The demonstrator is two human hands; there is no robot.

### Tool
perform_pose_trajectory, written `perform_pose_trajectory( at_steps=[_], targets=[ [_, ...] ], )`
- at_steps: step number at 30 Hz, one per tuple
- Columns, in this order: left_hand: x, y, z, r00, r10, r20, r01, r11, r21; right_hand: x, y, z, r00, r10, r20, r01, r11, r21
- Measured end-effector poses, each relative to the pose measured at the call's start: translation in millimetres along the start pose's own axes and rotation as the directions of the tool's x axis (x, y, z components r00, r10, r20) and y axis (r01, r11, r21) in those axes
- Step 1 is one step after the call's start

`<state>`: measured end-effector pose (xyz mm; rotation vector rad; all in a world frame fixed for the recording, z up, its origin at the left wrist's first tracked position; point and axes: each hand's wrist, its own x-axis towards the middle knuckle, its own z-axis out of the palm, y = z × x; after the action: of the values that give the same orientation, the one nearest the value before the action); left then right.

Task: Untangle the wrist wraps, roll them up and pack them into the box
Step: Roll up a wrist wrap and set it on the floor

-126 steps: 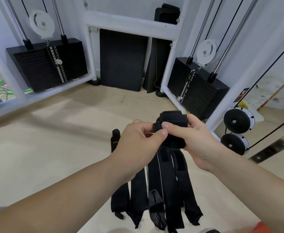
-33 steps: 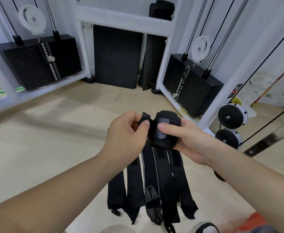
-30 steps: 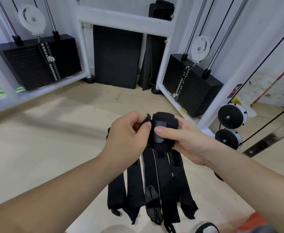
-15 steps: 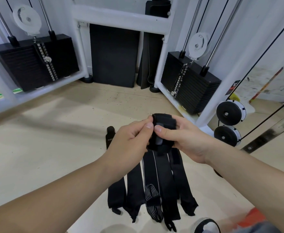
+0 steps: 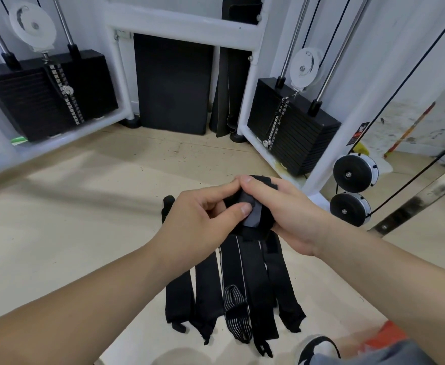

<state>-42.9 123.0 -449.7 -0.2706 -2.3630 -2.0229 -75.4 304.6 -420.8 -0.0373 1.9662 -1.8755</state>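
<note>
Open beige floor (image 5: 71,233) is stretching across the left and centre of the frame. It is bounded at the upper left by the left weight stack (image 5: 44,98) and at the upper right by the right weight stack (image 5: 292,133), both sitting inside a white tubular frame (image 5: 184,25). A flat black pad (image 5: 172,83) is leaning upright at upper centre. Two black pulley wheels (image 5: 354,173) are standing at the right edge, near the right hand (image 5: 295,217).

Both forearms are entering from the lower corners and meeting at centre frame. The right hand is cupping the rolled wrist wrap (image 5: 262,219), fingers curled round its far side and thumb lying over the top. The left hand (image 5: 205,214) is pinching the same roll, its thumb pressing a grey patch (image 5: 253,218) on the near face and its forefinger tip touching the right thumb.

The roll is showing as a compact, matte black fabric cylinder. The loose wrist wraps (image 5: 242,285) are lying flat on the floor at lower centre, fanned side by side below the hands. They are long black woven strips, one ribbed with thin white stripes. I cannot tell whether the roll is touching them. A black-and-white shoe (image 5: 318,349) is showing at the bottom edge, just right of the strips.
</note>
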Motion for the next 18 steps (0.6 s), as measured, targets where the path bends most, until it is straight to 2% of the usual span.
perform_pose_trajectory(
  at_steps=[5,9,12,15,18],
  targets=[
    [3.9,1.8,1.4,0.999,0.028,-0.030,-0.027,0.999,0.041,2.4,-1.1,2.0,0.997,0.000,-0.079,0.008,0.995,0.098],
    [7.3,1.5,2.6,0.999,-0.012,-0.046,0.015,0.997,0.070,8.2,-0.6,1.1,0.979,0.161,-0.123,-0.134,0.970,0.203],
    [7.3,-4.0,5.2,0.998,-0.027,-0.052,0.035,0.988,0.152,10.1,2.2,-2.4,0.965,0.244,-0.090,-0.213,0.941,0.264],
    [7.0,-10.4,8.7,0.998,-0.018,-0.061,0.033,0.969,0.243,12.3,5.9,-4.7,0.964,0.255,-0.070,-0.229,0.938,0.262],
    [7.7,-16.5,11.9,0.999,-0.022,-0.045,0.033,0.965,0.259,14.7,9.1,-6.6,0.967,0.253,-0.025,-0.240,0.939,0.245]
  ],
)
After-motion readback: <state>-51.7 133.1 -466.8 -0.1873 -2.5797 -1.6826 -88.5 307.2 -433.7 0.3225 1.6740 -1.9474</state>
